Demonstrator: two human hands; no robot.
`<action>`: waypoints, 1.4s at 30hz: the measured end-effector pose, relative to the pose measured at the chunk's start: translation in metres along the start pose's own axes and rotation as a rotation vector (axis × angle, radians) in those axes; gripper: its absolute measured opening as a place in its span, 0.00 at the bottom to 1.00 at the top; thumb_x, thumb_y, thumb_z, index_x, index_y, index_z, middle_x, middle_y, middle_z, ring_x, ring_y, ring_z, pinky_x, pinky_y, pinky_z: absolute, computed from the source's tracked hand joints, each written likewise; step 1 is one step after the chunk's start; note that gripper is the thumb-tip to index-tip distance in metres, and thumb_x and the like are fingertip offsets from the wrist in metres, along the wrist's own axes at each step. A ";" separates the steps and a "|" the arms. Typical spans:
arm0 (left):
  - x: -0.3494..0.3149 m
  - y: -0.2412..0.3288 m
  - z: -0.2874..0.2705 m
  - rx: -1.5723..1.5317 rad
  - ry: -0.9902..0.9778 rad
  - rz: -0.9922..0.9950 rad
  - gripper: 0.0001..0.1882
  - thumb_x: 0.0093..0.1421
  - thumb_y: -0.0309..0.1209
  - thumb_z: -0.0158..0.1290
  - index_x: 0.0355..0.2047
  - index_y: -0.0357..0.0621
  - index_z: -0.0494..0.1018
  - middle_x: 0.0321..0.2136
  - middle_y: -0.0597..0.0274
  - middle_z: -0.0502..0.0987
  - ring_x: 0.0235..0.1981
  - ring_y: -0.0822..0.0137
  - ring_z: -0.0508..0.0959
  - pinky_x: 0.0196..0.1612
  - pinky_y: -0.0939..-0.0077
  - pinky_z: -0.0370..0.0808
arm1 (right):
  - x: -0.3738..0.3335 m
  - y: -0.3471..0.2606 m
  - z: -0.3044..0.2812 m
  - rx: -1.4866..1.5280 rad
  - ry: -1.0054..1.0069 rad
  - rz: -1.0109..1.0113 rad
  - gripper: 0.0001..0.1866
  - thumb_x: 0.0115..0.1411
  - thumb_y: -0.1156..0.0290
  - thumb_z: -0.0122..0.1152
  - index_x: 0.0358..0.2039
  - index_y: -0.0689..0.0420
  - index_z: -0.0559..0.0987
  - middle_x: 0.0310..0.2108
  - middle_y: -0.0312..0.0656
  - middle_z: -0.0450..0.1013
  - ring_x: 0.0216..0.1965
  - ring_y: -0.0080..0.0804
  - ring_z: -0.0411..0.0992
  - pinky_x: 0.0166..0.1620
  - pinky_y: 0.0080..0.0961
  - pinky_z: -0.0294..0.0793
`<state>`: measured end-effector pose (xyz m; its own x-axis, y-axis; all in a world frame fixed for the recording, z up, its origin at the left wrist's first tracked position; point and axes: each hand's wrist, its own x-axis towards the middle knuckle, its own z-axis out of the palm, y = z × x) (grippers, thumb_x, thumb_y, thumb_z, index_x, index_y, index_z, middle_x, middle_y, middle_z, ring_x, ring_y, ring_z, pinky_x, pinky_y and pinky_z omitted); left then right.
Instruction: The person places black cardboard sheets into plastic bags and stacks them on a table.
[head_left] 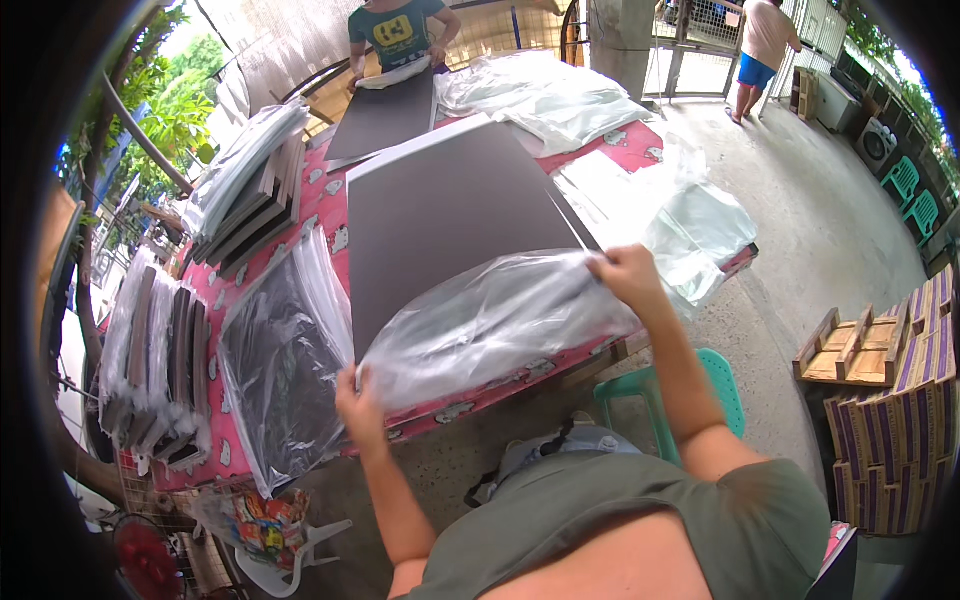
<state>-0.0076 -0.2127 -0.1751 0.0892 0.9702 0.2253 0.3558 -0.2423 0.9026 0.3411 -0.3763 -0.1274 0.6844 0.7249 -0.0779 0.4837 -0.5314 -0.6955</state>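
A large dark grey sheet [440, 200] lies on the table with pale sheet edges showing beneath it. Over its near end stretches a clear plastic bag [490, 310], pinched at both sides. My left hand [360, 402] is closed on the bag's left corner, by the sheet's near left corner. My right hand [628, 277] grips the bag's right corner beside the sheet's right edge. Whether the sheet's near edge is inside the bag, I cannot tell. Just left of it lies a dark sheet in clear plastic [285, 355].
A pink patterned cloth [325, 195] covers the table. Stacks of wrapped boards [150, 360] stand at left; clear plastic bags [690, 215] lie at right. Across the table, a person [400, 35] handles another dark sheet. A green stool [715, 395] and stacked cartons [890, 450] stand to the right.
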 end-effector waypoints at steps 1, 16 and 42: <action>-0.012 -0.002 -0.021 -0.238 -0.075 -0.191 0.13 0.56 0.31 0.50 0.17 0.39 0.64 0.15 0.66 0.67 0.17 0.77 0.63 0.26 0.78 0.65 | -0.016 0.018 -0.009 0.209 -0.119 0.048 0.11 0.51 0.65 0.59 0.25 0.61 0.76 0.23 0.42 0.73 0.24 0.26 0.73 0.31 0.23 0.72; 0.149 0.254 -0.121 -1.079 -0.227 0.412 0.21 0.61 0.39 0.42 0.48 0.36 0.63 0.41 0.53 0.72 0.40 0.61 0.74 0.42 0.69 0.72 | 0.074 -0.168 -0.227 0.458 0.359 -1.138 0.20 0.54 0.54 0.56 0.31 0.62 0.72 0.19 0.37 0.69 0.18 0.20 0.67 0.21 0.16 0.66; 0.207 0.074 -0.020 -0.580 -0.207 0.154 0.11 0.56 0.29 0.51 0.37 0.36 0.70 0.34 0.62 0.74 0.34 0.73 0.73 0.41 0.80 0.69 | 0.143 -0.112 -0.042 0.923 0.229 -0.543 0.30 0.45 0.78 0.56 0.49 0.59 0.57 0.41 0.49 0.66 0.35 0.29 0.68 0.34 0.21 0.71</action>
<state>0.0182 -0.0295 -0.0543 0.2980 0.8899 0.3454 -0.2319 -0.2835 0.9305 0.4076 -0.2318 -0.0309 0.6347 0.6141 0.4692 0.2215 0.4371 -0.8717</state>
